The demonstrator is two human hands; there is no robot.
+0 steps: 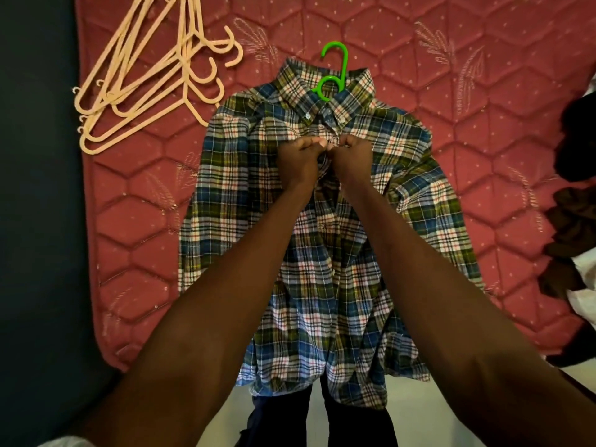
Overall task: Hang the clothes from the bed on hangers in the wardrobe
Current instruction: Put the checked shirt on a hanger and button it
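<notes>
Nearest, the shirt (pixel 325 227) hem hangs over the bed (pixel 483 91) edge; the rest lies flat, front up, on the red quilted cover. Both forearms reach across it. At chest height, the left hand (pixel 298 156) and right hand (pixel 351 154) sit knuckle to knuckle, each pinching the shirt's front placket. Beyond them, a green hanger (pixel 335 71) protrudes from the collar. Farther left, spare hangers (pixel 145 79) lie piled. Dark clothes (pixel 574 201) sit at the right edge.

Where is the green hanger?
In the head view, the green hanger pokes out of the plaid shirt's collar, top middle, on the pink mattress, right of the peach hangers.
</notes>
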